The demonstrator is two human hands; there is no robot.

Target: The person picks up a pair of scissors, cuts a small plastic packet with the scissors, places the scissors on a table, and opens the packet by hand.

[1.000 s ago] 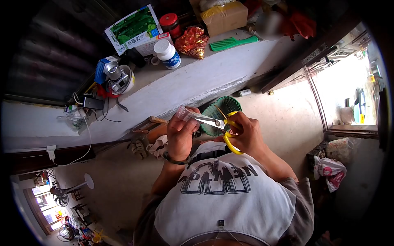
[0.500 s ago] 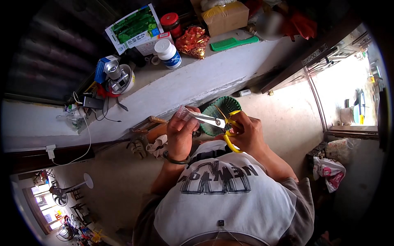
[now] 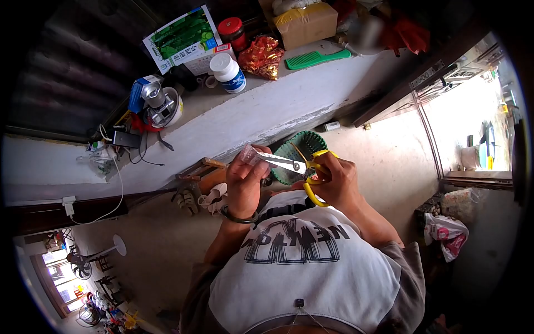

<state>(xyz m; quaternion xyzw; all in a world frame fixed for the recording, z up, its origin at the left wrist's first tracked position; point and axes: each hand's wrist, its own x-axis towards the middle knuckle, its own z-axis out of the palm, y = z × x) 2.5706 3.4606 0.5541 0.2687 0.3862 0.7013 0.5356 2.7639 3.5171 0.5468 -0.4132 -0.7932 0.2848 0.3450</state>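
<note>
My left hand, with a dark bangle at the wrist, pinches a small clear plastic piece between thumb and fingers. Yellow-handled scissors are in my right hand, whose fingers go through the handles. The blades point left and reach the plastic by my left fingertips; how much of it lies between them is too small to tell. Below and behind the scissors stands a green basket, partly hidden by them and my right hand.
On the ledge are a white bottle, a green comb, a cardboard box, a red-lidded jar and a green printed packet. Sandals lie on the floor at left. A plastic bag is at right.
The scissor blades have come slightly closer together, with the upper yellow handle shifting a little. My left hand has hardly moved and still holds the plastic.
</note>
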